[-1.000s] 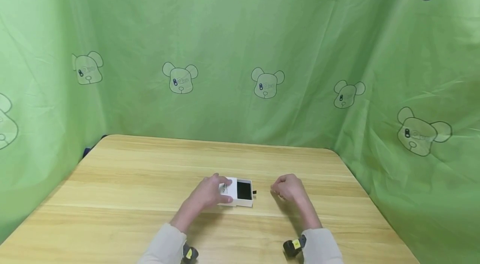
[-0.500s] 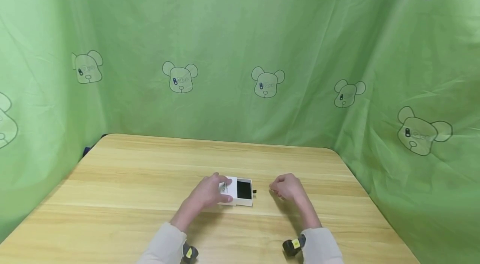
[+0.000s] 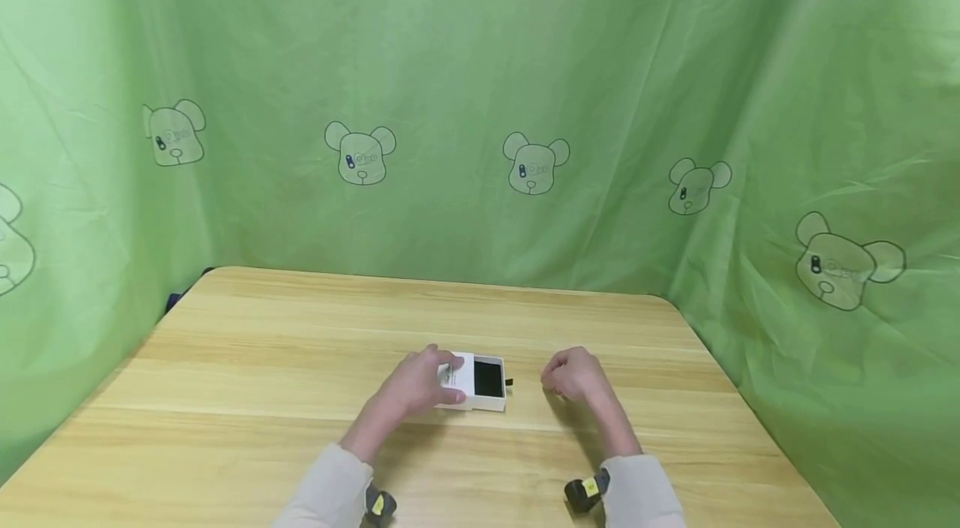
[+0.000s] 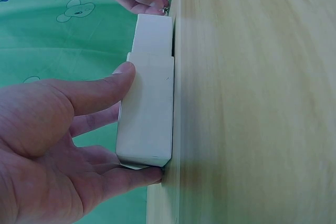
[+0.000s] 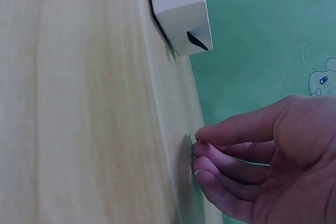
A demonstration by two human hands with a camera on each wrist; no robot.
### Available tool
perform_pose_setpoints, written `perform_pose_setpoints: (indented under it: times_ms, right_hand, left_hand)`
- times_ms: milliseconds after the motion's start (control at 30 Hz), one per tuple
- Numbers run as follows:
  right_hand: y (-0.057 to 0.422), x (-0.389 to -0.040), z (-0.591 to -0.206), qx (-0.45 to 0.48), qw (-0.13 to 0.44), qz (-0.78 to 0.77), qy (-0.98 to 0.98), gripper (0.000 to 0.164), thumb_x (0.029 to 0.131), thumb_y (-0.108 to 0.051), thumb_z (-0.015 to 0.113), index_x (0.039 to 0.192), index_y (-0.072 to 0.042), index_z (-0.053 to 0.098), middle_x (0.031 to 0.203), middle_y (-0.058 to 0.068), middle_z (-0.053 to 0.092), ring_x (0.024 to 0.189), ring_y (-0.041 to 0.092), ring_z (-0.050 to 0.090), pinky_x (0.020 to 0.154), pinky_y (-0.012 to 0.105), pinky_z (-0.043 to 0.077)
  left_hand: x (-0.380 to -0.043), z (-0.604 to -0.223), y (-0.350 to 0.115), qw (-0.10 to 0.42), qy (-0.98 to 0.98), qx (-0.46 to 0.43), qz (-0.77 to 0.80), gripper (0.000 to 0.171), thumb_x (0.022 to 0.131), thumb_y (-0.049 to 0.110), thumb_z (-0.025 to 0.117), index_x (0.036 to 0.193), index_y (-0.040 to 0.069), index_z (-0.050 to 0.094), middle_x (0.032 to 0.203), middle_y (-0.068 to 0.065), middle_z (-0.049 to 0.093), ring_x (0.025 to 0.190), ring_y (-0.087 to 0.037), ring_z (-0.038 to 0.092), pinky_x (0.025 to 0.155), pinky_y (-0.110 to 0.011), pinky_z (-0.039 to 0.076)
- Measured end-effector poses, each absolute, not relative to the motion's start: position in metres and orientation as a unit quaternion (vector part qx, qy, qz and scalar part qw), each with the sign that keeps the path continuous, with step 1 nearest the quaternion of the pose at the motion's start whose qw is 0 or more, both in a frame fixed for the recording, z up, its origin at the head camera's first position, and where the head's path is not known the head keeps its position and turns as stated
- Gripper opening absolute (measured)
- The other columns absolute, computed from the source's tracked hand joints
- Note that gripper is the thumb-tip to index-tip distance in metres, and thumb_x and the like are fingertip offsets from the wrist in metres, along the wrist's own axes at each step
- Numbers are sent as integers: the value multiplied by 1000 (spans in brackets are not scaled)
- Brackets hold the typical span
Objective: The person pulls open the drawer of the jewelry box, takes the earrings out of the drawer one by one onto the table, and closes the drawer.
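A small white drawer box lies on the table, its inner tray slid partly out to the right. Black lining shows inside the tray, and a black pull tab sticks out of its end. My left hand grips the box's outer sleeve, thumb on the near side and fingers at the far side and the left end. To the right of the tab, apart from the box, my right hand pinches a tiny shiny piece between thumb and fingertip just above the table. Its kind is too small to tell.
The wooden table reaches back to a green curtain printed with bear heads, which also hangs on both sides. Each wrist carries a small black camera, such as the one on the right wrist.
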State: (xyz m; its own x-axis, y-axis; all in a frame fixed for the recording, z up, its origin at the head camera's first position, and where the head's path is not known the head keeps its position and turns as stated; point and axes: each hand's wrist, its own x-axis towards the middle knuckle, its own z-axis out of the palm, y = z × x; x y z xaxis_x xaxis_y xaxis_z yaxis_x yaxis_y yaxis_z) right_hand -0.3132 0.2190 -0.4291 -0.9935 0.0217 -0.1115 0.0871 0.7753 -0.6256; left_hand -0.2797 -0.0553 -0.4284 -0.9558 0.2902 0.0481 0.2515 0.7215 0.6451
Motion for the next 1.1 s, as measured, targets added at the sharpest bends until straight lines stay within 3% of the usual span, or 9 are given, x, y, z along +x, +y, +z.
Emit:
perform_pose_setpoints:
  times_ms: [533, 833, 1100]
  right_hand:
    - [219, -314, -430, 43, 26, -345, 937, 9, 79, -2, 71, 87, -3, 73, 74, 9, 69, 66, 19, 62, 58, 27, 49]
    - [222, -315, -421, 31, -22, -357, 933, 21, 94, -16, 63, 103, 1, 72, 87, 13, 73, 71, 19, 63, 61, 29, 52]
    - [217, -313, -408, 14, -45, -351, 935, 20, 94, -19, 64, 97, -1, 73, 81, 7, 72, 69, 17, 64, 60, 28, 51]
  left_hand:
    - [-281, -429, -55, 34, 929, 144, 340, 57, 79, 29, 86, 131, 12, 67, 139, -25, 57, 125, -47, 56, 107, -61, 47]
    - [-281, -429, -55, 32, 927, 145, 344, 58, 79, 28, 86, 131, 12, 67, 138, -24, 58, 124, -46, 57, 107, -60, 47]
    - [-281, -428, -55, 33, 929, 146, 340, 57, 80, 29, 86, 131, 12, 67, 138, -24, 58, 122, -46, 58, 106, -60, 48]
